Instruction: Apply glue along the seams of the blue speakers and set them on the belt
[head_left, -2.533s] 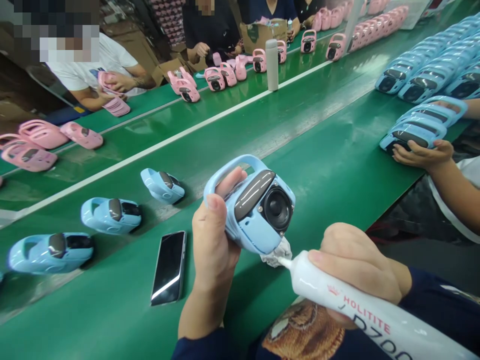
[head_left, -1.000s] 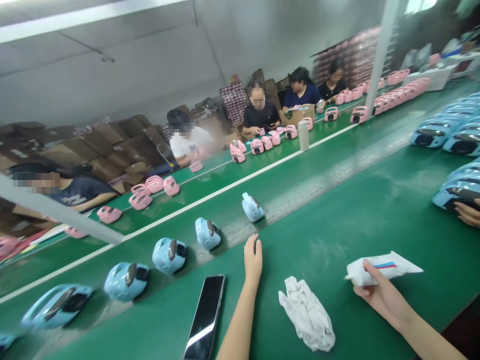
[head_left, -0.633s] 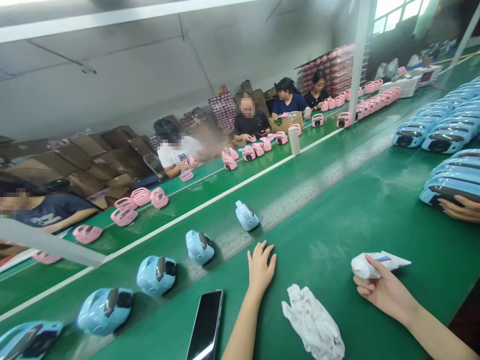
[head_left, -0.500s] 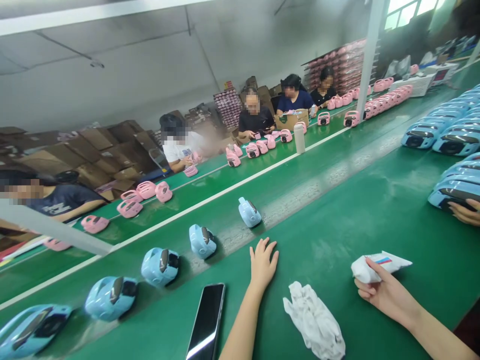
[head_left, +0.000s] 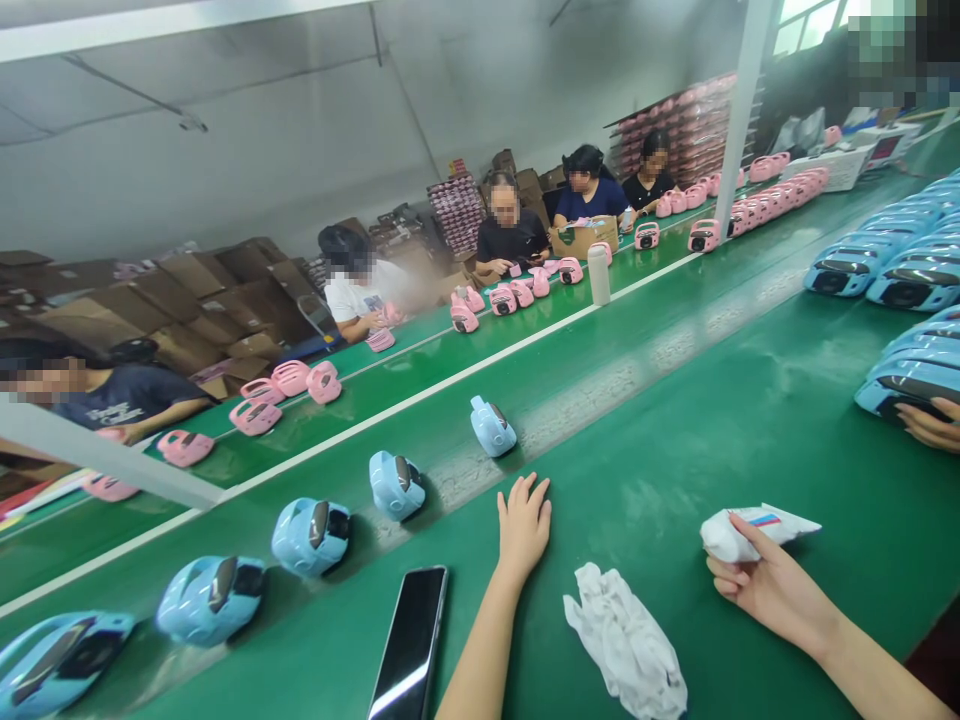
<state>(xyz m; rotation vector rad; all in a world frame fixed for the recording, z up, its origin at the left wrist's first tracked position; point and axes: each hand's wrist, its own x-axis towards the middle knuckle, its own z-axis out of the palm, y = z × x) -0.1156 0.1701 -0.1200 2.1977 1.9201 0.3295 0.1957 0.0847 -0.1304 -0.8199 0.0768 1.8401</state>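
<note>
white tube [head_left: 772, 527] partly hidden by right hand [head_left: 761, 585], phone [head_left: 409, 645] cut off below

The tube [head_left: 750, 532] in my right hand [head_left: 761, 585] is white with a small blue and red stripe, and the crumpled rag [head_left: 624, 640] is white too, both against the green worktop [head_left: 750, 420]. Along its far edge, the pale blue speakers [head_left: 311, 538] have dark grey faces and the phone [head_left: 409, 645] is black. Beyond a white stripe [head_left: 480, 365], the speakers [head_left: 255, 417] are pink.
</note>
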